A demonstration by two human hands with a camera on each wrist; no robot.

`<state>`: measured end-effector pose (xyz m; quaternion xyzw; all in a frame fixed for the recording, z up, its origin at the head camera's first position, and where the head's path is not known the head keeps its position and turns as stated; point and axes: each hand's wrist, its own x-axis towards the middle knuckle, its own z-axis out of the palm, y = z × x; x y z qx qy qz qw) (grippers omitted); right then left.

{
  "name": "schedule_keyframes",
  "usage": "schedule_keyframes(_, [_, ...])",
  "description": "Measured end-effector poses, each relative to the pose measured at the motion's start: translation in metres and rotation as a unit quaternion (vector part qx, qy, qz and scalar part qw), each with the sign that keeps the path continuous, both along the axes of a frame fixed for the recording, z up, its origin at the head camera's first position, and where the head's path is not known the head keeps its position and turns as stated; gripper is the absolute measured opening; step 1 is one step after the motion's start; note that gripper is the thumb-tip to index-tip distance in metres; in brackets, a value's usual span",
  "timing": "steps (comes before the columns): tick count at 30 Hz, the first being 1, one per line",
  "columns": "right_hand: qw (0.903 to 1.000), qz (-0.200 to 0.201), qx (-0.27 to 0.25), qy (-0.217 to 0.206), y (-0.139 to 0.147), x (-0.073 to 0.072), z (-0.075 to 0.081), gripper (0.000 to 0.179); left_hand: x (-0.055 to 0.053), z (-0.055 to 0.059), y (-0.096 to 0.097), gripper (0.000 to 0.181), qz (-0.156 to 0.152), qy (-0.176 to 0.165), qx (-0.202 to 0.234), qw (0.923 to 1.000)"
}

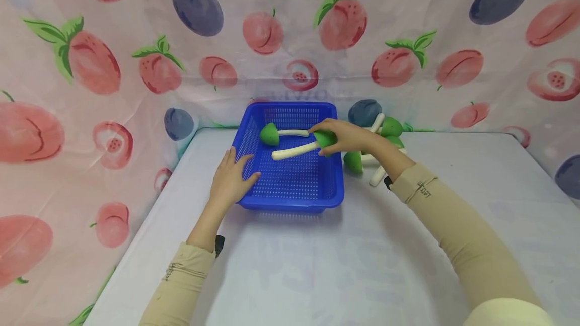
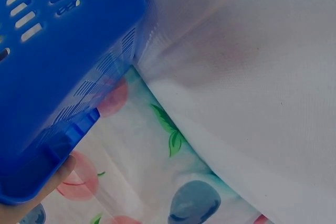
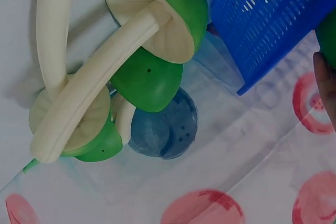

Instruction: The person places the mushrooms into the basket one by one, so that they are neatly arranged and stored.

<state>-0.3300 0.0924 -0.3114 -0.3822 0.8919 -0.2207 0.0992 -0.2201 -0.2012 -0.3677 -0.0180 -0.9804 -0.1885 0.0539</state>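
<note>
My right hand (image 1: 346, 136) grips a toy mushroom (image 1: 294, 151) by its green cap over the right part of the blue basket (image 1: 290, 205). Its cream stem points left across the basket. Another green-capped mushroom (image 1: 270, 135) lies inside the basket near the back, stem to the right. At the basket's left rim rests my left hand (image 1: 228, 177), thumb and a finger spread over the inside. In the left wrist view, a finger (image 2: 62, 174) lies along the rim. Only a little of the right hand (image 3: 326, 85) and the held green cap shows in the right wrist view.
Right of the basket, several green-capped mushrooms (image 3: 157, 19) lie in a pile with their stems crossing. A white table (image 1: 362, 265) carries everything. Behind it and at the left hangs a fruit-patterned cloth (image 1: 290, 29).
</note>
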Motion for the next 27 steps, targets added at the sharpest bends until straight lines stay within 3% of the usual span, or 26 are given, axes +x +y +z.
schedule_keyframes(13, [0.9923,-0.025,0.097,0.074,-0.027,-0.016,0.009,0.059,0.0,0.0,0.0,0.059,0.0,0.002,0.005,1.0])
schedule_keyframes(27, [0.9794,-0.098,0.118,0.131,-0.042,-0.028,-0.011,0.058,0.001,0.0,-0.001,0.057,-0.007,0.01,0.004,0.9999])
